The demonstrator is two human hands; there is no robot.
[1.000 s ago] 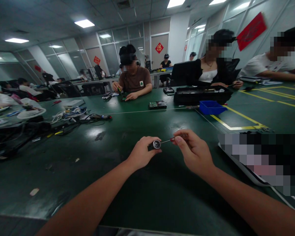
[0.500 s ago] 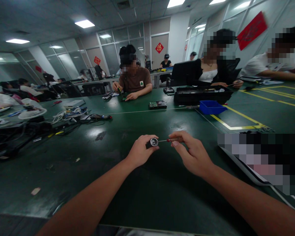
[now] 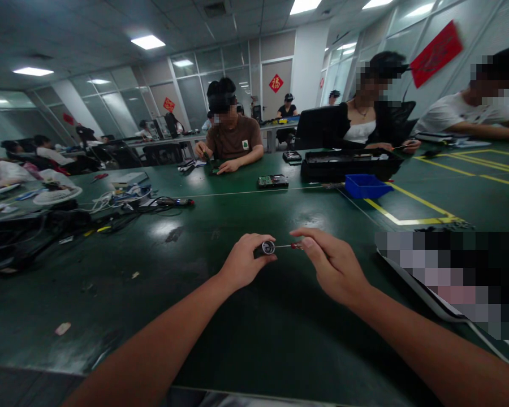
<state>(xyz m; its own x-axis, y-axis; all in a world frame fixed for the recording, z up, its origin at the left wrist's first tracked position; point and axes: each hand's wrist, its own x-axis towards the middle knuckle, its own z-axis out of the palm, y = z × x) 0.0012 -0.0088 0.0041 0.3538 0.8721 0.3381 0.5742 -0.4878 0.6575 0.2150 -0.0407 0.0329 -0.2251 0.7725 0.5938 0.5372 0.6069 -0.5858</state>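
My left hand (image 3: 246,257) is closed around a small dark cylindrical part (image 3: 268,247) with a silvery ring at its open end, which faces me. What kind of part it is I cannot make out. A screwdriver (image 3: 297,246) with a reddish handle is gripped in my right hand (image 3: 333,260), its handle partly hidden by thumb and palm. Its thin metal shaft points left and meets the side of the cylindrical part. Both hands are held above the green table (image 3: 237,339), with the index finger of the right one stretched out.
Beyond my hands lie a circuit-board device (image 3: 273,181), a blue bin (image 3: 367,186) and a long black casing (image 3: 352,164). Tangled cables (image 3: 106,223) and parts cover the left side. A blurred-out flat object (image 3: 445,282) lies right. Across the table, a person (image 3: 233,138) handles small parts.
My right thumb and fingers have shifted on the screwdriver handle, the index finger now straighter. The cylindrical part and shaft have moved very slightly right.
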